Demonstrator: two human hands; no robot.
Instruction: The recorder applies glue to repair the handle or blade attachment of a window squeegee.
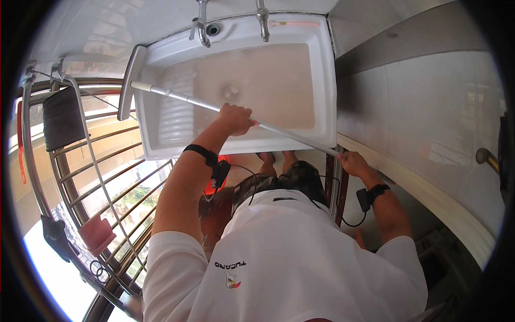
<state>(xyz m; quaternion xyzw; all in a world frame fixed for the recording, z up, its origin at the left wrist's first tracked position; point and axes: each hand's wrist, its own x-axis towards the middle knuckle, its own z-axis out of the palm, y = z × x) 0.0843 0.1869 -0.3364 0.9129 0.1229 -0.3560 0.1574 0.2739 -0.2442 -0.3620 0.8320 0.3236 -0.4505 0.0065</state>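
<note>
A long silver pole with a wide, flat white-and-grey head slants across the white sink. My left hand is wrapped round the middle of the pole, above the near part of the basin. Close to the sink's near right corner, my right hand grips the pole's other end. The head lies at the sink's left rim, beside the ridged washboard. Cloudy beige water appears to cover the basin floor, with the drain showing faintly.
Two metal taps rise behind the sink. A brush-like tool with an orange handle lies on the back ledge. Window bars and a rail with hanging dark cloth and a pink cloth are left. A wall bounds the right.
</note>
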